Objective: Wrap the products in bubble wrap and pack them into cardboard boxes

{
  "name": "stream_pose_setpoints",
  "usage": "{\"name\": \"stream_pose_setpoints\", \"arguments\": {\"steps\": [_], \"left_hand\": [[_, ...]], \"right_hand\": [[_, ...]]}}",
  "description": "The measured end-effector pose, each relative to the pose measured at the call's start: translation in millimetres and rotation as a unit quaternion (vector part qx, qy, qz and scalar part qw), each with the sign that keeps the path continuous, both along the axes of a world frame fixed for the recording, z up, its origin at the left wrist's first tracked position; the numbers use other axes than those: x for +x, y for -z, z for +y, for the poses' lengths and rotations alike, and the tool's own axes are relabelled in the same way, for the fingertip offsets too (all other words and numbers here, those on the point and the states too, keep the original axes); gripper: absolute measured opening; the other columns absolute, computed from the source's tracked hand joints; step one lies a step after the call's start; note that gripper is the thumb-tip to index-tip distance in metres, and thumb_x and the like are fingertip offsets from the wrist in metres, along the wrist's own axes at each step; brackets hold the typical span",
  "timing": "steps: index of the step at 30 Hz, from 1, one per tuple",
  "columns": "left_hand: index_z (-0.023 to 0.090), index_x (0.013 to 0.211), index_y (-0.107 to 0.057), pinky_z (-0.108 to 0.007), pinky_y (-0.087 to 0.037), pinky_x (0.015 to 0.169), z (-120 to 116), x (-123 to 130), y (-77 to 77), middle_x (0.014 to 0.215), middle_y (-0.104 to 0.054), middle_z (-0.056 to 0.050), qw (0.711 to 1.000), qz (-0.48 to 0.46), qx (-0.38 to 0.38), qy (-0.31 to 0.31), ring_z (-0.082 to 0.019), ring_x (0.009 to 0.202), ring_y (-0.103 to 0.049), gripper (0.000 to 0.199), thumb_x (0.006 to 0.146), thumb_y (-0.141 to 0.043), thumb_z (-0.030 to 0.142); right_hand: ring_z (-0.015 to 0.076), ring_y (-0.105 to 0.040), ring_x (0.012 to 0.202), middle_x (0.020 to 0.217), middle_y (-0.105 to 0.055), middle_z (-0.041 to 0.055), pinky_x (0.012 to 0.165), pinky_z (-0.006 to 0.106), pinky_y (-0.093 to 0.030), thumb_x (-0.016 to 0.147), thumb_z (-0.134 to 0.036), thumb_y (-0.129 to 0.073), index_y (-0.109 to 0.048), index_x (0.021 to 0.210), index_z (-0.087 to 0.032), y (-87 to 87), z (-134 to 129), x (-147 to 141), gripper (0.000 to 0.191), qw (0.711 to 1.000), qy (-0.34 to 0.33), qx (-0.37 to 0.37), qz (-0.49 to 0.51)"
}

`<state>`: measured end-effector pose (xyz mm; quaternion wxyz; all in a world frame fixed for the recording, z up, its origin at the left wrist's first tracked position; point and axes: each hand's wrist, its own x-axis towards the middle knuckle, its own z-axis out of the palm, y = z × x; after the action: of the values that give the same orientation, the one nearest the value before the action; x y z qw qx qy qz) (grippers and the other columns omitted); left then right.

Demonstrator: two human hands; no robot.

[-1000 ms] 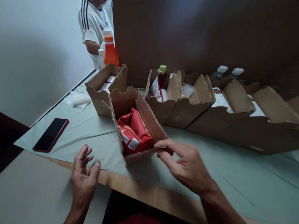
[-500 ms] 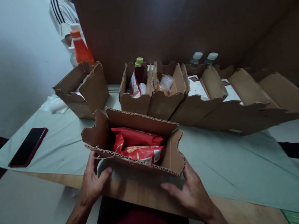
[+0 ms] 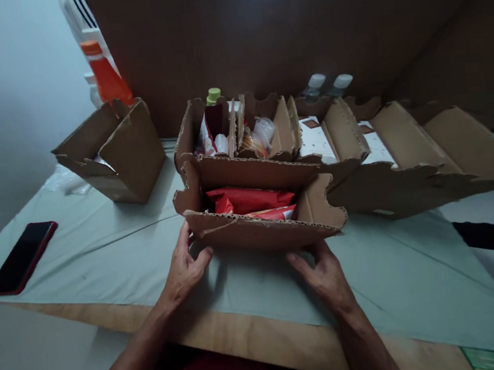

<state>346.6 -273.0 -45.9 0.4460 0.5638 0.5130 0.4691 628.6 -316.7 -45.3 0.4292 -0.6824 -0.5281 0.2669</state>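
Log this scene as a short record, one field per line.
Left hand: fingers at the left end of the nearest cardboard box
Right hand: fingers at that box's lower right, partly hidden beneath it
Box contents: red packaging; number of packs unclear
Behind it: a row of open cardboard boxes, running to the right
Left of row: a separate box, orange bottle behind it
Far left: phone, dark screen up, on the pale green cloth
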Motion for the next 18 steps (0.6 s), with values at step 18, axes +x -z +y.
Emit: {"name": "stream_pose_setpoints", "arguments": {"steps": [18], "left_hand": [[0.022, 0.148, -0.048, -0.036, -0.059, 0.092, 6, 7, 12.0, 0.129, -0.068, -0.009, 0.999, 0.032, 0.03, -0.004, -0.025, 0.111, -0.068, 0.067, 0.082, -0.061, 0.024]], "right_hand": [[0.0312, -0.074, 0.092, 0.1, -0.077, 0.0118, 0.082, 0.045, -0.059, 0.074, -0.059, -0.072, -0.067, 0.107, -0.021, 10.9, -21, -8, 0.05, 0.999, 0.016, -0.044, -0.013]]}}
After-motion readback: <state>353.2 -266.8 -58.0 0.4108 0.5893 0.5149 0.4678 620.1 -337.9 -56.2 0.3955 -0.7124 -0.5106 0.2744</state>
